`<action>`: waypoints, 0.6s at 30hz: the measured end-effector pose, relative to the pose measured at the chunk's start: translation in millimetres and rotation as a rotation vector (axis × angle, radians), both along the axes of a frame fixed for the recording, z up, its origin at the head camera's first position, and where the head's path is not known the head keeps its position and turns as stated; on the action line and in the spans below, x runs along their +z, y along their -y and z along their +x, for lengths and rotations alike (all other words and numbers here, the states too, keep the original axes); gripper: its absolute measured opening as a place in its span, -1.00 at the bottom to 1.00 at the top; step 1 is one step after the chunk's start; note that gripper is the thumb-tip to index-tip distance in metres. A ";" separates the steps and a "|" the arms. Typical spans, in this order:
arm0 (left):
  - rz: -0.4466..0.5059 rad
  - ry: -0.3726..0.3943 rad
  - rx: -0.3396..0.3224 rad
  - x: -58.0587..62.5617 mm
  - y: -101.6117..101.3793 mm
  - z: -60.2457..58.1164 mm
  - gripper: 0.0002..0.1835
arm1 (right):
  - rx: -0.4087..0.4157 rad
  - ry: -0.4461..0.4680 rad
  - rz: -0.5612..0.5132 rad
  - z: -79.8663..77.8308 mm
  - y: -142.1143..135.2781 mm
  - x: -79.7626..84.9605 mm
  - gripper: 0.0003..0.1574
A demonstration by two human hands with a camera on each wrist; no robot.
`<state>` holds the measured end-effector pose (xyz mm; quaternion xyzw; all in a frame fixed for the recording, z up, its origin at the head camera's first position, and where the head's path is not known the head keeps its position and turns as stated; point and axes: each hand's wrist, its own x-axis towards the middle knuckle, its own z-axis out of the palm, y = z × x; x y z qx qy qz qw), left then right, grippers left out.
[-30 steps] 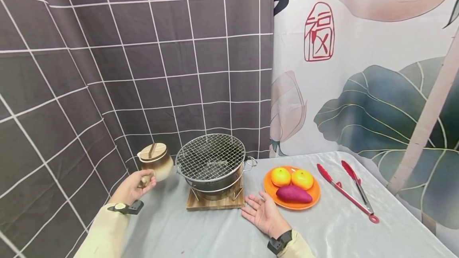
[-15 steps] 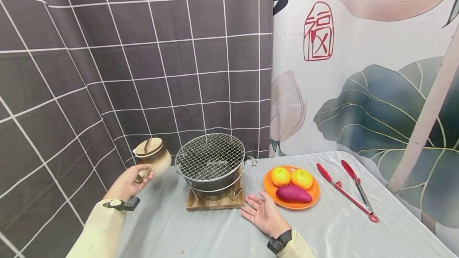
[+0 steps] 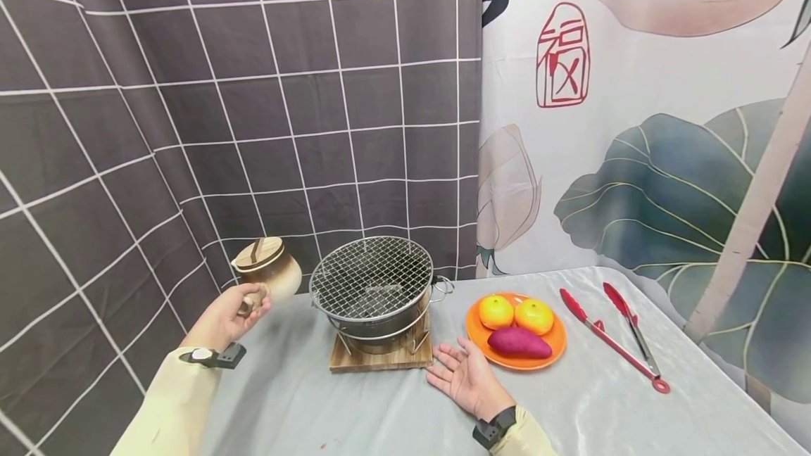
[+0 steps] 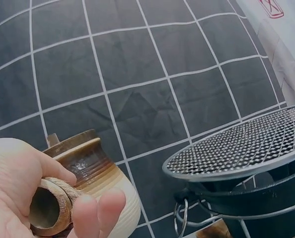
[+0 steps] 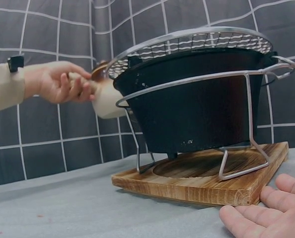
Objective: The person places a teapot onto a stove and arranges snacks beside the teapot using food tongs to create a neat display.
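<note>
My left hand point(image 3: 227, 315) grips the stubby side handle point(image 4: 50, 206) of a brown and cream ceramic teapot point(image 3: 285, 280) with a flat wooden lid point(image 3: 258, 253). In the right wrist view the teapot point(image 5: 108, 99) hangs above the tabletop, left of a round black grill point(image 5: 192, 99). Its lid leans slightly in the head view. My right hand point(image 3: 470, 380) lies palm up with relaxed fingers and holds nothing. Those fingertips are right by the corner of the wooden board point(image 3: 380, 363) under the grill.
A wire mesh point(image 3: 374, 276) covers the grill, which stands on a metal wire frame. To the right, an orange plate point(image 3: 522, 364) carries two oranges point(image 3: 534, 317) and a purple sweet potato point(image 3: 519, 343). Red-tipped tongs point(image 3: 624, 357) lie farther right. A gridded curtain point(image 3: 355, 104) hangs close behind.
The left hand has raised the teapot and shifted it a little to the left, with its lid leaning more. The right hand has stayed in place.
</note>
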<state>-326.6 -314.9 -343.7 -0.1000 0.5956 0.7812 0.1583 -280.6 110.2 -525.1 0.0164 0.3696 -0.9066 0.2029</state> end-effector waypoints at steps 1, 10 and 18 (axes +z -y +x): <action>0.003 0.000 0.010 1.0 -0.8 -0.4 -0.58 | 0.001 -0.001 0.001 -0.1 -0.2 0.0 -0.06; 0.005 -0.044 -0.005 14.6 -8.0 -2.0 -0.63 | 0.001 -0.006 0.001 0.2 -1.2 -0.5 -0.06; -0.011 -0.035 -0.001 24.4 -11.2 -1.6 -0.65 | 0.004 -0.002 0.003 -0.5 0.4 -1.1 -0.06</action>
